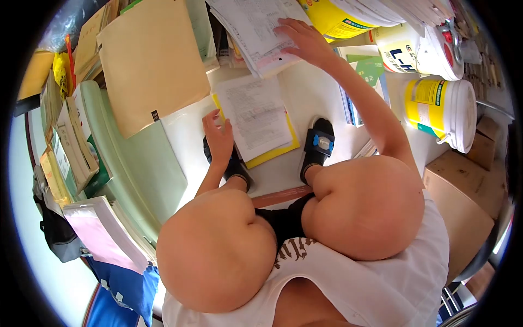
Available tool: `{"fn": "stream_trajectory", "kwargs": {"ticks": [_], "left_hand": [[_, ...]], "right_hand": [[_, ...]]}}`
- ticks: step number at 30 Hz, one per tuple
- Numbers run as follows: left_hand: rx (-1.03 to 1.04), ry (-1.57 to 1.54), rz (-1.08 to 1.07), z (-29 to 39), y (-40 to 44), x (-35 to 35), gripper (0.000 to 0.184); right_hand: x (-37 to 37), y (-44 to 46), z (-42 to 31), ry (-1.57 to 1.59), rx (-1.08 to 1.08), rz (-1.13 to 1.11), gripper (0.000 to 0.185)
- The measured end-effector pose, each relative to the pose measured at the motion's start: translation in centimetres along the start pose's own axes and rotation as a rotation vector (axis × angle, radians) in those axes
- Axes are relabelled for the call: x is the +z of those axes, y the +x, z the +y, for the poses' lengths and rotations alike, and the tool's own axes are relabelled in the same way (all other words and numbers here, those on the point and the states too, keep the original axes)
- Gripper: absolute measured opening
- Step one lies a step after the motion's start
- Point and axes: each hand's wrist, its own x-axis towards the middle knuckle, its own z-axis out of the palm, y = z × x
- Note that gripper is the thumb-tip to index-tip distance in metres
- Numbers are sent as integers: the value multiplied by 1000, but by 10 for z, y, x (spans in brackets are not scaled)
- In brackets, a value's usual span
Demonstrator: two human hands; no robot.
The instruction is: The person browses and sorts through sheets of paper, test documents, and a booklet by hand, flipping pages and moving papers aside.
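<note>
My right hand (310, 44) reaches forward with its fingers spread flat over a stack of printed papers (256, 30), seemingly touching the top sheet. My left hand (218, 139) hovers low beside a smaller pile of printed sheets (253, 117), with thumb and fingers apart and nothing visible between them. Those sheets lie over a yellow folder (272, 155) on the floor between my feet. Left of them, a large tan paper envelope (155, 65) rests against a pale green surface (158, 158). Whether my left fingertips touch the pile I cannot tell.
Yellow-and-white plastic buckets (440, 114) stand at the right, with a cardboard box (463, 174) nearer me. Beneath my right forearm lie green-covered books (366, 71). On the left are piled books (76, 141) and a pink-covered paper stack (103, 231). Black slippers (320, 143) are on my feet.
</note>
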Motion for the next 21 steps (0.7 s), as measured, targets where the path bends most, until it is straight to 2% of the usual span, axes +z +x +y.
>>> {"fn": "stream_trajectory", "kwargs": {"ticks": [1,7,12,14,16,17,19,20,21], "left_hand": [[20,9,-9,5,0,-3,40],[47,-36,-59,12,2,-4,33],[83,-55,-75,16,3,-1,28],[93,-56,-153,22,6,-4,23],[70,-98,-216,32,10,-9,20],[46,-141,-277,37,13,-12,18],[1,-238,-355,47,25,-16,20],[-49,-335,-437,51,28,-18,23],[-50,-335,-434,53,34,-18,23]], "right_hand": [[1,3,2,-47,-88,-13,45],[-4,13,17,46,-132,-97,29],[-1,17,22,18,-129,-69,23],[-3,17,22,-11,-111,-62,19],[-12,15,10,71,96,102,14],[-20,13,3,72,93,104,14],[-47,1,-24,448,328,219,13],[-54,-12,-33,451,329,213,13],[-62,-24,-38,658,417,207,14]]}}
